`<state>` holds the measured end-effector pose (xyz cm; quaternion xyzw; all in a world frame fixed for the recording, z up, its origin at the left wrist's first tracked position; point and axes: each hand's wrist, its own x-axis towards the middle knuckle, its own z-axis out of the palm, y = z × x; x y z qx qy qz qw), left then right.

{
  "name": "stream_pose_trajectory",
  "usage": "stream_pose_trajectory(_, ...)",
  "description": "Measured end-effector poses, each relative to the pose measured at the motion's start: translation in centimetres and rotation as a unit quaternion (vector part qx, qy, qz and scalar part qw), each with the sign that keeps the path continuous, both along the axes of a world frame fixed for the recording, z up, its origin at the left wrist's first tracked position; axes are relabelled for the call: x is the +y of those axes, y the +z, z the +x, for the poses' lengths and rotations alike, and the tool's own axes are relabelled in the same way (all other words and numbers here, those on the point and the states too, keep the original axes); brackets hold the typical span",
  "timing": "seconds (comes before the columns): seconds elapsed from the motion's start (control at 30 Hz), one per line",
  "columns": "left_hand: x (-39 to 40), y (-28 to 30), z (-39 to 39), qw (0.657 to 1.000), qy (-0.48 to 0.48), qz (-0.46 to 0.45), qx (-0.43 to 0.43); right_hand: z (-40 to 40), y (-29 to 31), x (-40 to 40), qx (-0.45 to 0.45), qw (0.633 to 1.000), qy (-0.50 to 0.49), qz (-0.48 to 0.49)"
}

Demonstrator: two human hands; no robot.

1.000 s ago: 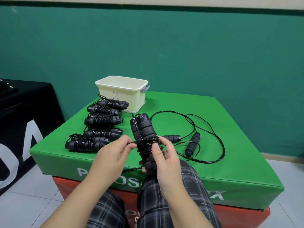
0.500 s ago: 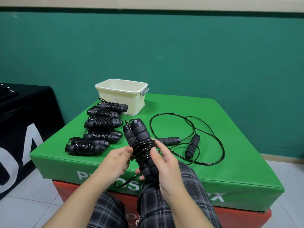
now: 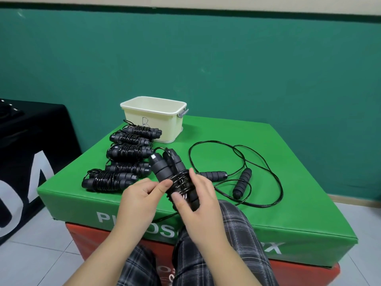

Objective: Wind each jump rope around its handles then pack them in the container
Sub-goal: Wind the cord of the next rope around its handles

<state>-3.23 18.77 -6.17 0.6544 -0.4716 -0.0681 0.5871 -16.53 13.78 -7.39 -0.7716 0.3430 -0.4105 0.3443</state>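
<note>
Five wound ropes [image 3: 125,150] on table [image 3: 288,182] beside empty-looking container [image 3: 153,118]; sixth rope [image 3: 175,174] mid-winding, gripped in right hand [image 3: 198,205], cord pinched by left hand [image 3: 140,195]; seventh rope [image 3: 241,182] loose; none packed.

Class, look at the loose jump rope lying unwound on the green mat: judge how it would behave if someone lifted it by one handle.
The loose rope would probably sag and trail, since its thin cord lies in slack loops on the mat. The other handle would likely drag behind, being joined only by that cord. Its round handles may roll if nudged.
</note>
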Motion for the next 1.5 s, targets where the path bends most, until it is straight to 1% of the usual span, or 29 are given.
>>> stream_pose_trajectory(0.1, 0.2, 0.6, -0.2, 0.999, -0.025, -0.018, -0.028, 0.3, -0.1, -0.1, 0.074, 0.997, -0.012, -0.017)
stream_pose_trajectory(0.17, 0.3, 0.7, -0.3, 0.997, -0.038, -0.021, -0.06, 0.5, -0.3, -0.2, 0.069, 0.997, -0.032, -0.026)
stream_pose_trajectory(0.23, 0.5, 0.7, -0.2, 0.996, -0.056, -0.029, -0.069, 0.5, -0.4, -0.3, 0.035, 0.999, -0.036, -0.001)
stream_pose_trajectory(0.33, 0.5, 0.3, -0.1, 0.994, -0.083, -0.043, -0.065, 0.1, -0.2, 0.0, -0.042, 0.997, -0.015, 0.067)
stream_pose_trajectory(0.4, 0.4, 0.1, -0.1, 0.993, -0.099, -0.04, -0.057, -0.2, 0.0, 0.0, -0.109, 0.987, 0.01, 0.12)
stream_pose_trajectory(0.47, 0.3, 0.0, -0.4, 0.993, -0.104, -0.034, -0.048, -0.4, 0.1, 0.0, -0.165, 0.976, 0.026, 0.141)
stream_pose_trajectory(0.53, 0.1, -0.1, -0.6, 0.994, -0.101, -0.031, -0.002, -0.4, -0.1, -0.1, -0.196, 0.969, 0.03, 0.15)
stream_pose_trajectory(0.63, -0.4, -0.3, -0.7, 0.988, -0.101, -0.025, 0.117, -0.3, -0.3, -0.1, -0.228, 0.96, 0.039, 0.16)
stream_pose_trajectory(0.73, -0.8, -0.3, -0.1, 0.98, -0.119, 0.009, 0.161, -0.3, -0.4, -0.2, -0.242, 0.954, 0.04, 0.17)
stream_pose_trajectory(0.8, -0.8, -0.4, 0.1, 0.976, -0.137, 0.058, 0.157, -0.3, -0.4, -0.2, -0.233, 0.958, 0.043, 0.162)
stream_pose_trajectory(0.87, -0.4, -0.4, 0.1, 0.975, -0.158, 0.112, 0.114, -0.4, -0.4, -0.2, -0.21, 0.965, 0.048, 0.152)
stream_pose_trajectory(0.9, -0.2, -0.3, 0.0, 0.975, -0.161, 0.121, 0.098, -0.4, -0.4, -0.2, -0.197, 0.968, 0.048, 0.146)
stream_pose_trajectory(1.0, -0.1, -0.2, 0.0, 0.984, -0.126, 0.094, 0.087, -0.3, -0.1, 0.0, -0.167, 0.977, 0.032, 0.129)
stream_pose_trajectory(1.1, -0.2, -0.8, -0.1, 0.99, -0.075, 0.082, 0.081, -0.1, 0.0, -0.1, -0.133, 0.989, -0.016, 0.056)
stream_pose_trajectory(1.17, -0.2, -1.2, 0.0, 0.992, -0.051, 0.081, 0.079, 0.1, -0.1, -0.1, -0.112, 0.993, -0.031, 0.012)
stream_pose_trajectory(1.27, -0.2, -1.1, 0.1, 0.995, -0.03, 0.066, 0.074, 0.2, -0.4, -0.4, -0.06, 0.997, -0.044, -0.021)
stream_pose_trajectory(1.33, -0.2, -1.0, 0.4, 0.995, -0.032, 0.053, 0.077, 0.2, -0.3, -0.4, -0.016, 0.999, -0.04, -0.02)
stream_pose_trajectory(1.5, 0.2, -0.3, 0.3, 0.995, -0.075, 0.009, 0.07, 0.5, -0.1, -0.2, 0.091, 0.994, -0.05, -0.038)
